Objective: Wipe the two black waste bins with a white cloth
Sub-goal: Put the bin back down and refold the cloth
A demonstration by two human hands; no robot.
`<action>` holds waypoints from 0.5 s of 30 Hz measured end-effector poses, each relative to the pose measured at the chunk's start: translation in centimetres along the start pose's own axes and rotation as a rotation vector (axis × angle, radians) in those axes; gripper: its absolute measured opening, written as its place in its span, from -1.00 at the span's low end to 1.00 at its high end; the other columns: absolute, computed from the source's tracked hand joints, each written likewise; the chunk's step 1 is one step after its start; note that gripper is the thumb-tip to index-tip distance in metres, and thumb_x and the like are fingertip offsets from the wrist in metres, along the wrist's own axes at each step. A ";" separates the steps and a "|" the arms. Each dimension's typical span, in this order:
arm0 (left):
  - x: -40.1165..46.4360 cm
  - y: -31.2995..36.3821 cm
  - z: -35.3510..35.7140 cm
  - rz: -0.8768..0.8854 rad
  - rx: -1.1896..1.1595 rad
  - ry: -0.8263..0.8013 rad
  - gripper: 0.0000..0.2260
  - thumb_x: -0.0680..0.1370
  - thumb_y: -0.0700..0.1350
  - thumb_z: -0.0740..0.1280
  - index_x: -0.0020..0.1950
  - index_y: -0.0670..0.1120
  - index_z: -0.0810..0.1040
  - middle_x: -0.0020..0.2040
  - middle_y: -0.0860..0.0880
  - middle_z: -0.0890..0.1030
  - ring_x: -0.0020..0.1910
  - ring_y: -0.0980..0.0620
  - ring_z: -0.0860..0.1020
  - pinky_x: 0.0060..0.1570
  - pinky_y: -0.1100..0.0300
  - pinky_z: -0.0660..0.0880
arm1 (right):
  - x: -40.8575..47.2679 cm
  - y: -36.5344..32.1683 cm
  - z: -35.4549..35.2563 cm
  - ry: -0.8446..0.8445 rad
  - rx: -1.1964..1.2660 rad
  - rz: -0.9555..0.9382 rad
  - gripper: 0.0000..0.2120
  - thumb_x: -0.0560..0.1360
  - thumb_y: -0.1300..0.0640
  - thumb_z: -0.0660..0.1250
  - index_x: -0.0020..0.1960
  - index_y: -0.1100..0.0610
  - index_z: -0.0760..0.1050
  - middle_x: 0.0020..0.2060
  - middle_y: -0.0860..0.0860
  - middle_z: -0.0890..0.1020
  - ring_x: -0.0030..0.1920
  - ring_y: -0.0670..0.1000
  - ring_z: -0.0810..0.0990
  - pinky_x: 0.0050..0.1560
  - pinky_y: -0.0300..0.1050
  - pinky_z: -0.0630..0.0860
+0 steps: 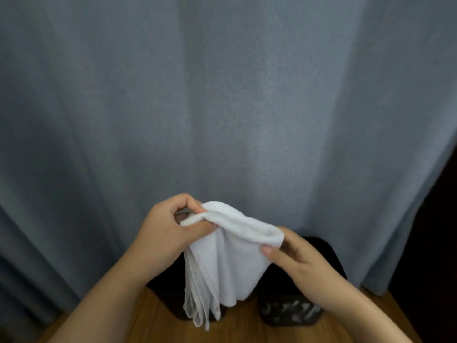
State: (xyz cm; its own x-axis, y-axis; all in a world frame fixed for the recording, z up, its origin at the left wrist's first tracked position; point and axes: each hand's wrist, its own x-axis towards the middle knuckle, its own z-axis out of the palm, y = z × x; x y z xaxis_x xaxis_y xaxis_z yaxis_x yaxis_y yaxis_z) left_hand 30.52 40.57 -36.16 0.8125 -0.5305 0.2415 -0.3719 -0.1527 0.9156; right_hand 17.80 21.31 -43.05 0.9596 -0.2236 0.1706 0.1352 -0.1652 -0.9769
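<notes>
2 hands (170,229) (294,258), 1 white cloth (230,263), 2 black waste bins (163,290) (296,303).

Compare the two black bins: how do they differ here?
The left bin is mostly hidden behind the white cloth and looks plain black; the right bin shows more and has pale markings on its front. The cloth hangs before the left bin, beside the right bin. Both stand on the wooden floor.

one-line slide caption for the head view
Both hands, left hand and right hand, hold a folded white cloth above two black waste bins before a grey curtain.
</notes>
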 end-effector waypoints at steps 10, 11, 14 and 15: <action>0.0 -1.4 -1.3 -0.243 -0.126 -0.365 -0.72 0.38 0.04 0.57 -0.15 -0.15 0.66 -0.22 -0.03 0.65 -0.22 0.12 0.59 -0.24 0.34 0.51 | -0.4 -2.4 0.0 0.196 0.082 0.053 -0.75 0.52 -0.07 0.17 0.03 -0.05 0.58 -0.05 -0.17 0.68 0.00 -0.23 0.62 -0.13 -0.44 0.46; -0.2 -1.8 -0.9 -0.301 -0.216 -0.332 -0.69 0.36 0.07 0.55 -0.12 -0.16 0.66 -0.18 -0.08 0.65 -0.20 0.07 0.59 -0.22 0.29 0.53 | -0.6 -2.6 0.2 0.184 0.143 0.093 -0.75 0.53 -0.05 0.17 0.04 -0.03 0.59 -0.06 -0.16 0.69 -0.01 -0.22 0.63 -0.15 -0.45 0.46; -0.5 -2.7 0.9 -0.452 -0.322 -0.155 -0.66 0.43 0.04 0.47 0.03 -0.21 0.66 -0.01 -0.18 0.71 -0.08 -0.04 0.63 -0.08 0.11 0.55 | -0.7 -3.0 0.9 0.196 0.315 0.231 -0.74 0.56 -0.05 0.19 0.04 0.03 0.61 -0.09 -0.07 0.71 -0.06 -0.12 0.67 -0.18 -0.28 0.55; -0.7 -2.9 1.6 -0.473 -0.283 -0.078 -0.72 0.49 0.01 0.42 0.06 -0.17 0.66 0.02 -0.14 0.71 -0.04 -0.01 0.65 -0.04 0.12 0.57 | -0.7 -3.0 1.1 0.217 0.374 0.270 -0.73 0.56 -0.06 0.20 0.05 0.04 0.60 -0.10 -0.05 0.71 -0.08 -0.10 0.68 -0.20 -0.24 0.56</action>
State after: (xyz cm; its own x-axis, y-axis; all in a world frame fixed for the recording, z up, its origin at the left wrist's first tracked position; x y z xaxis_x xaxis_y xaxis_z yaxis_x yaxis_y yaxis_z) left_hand 30.36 40.05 -39.52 0.8221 -0.5200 -0.2316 0.1693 -0.1652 0.9716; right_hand 17.02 23.00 -40.35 0.9046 -0.4118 -0.1099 0.0070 0.2723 -0.9622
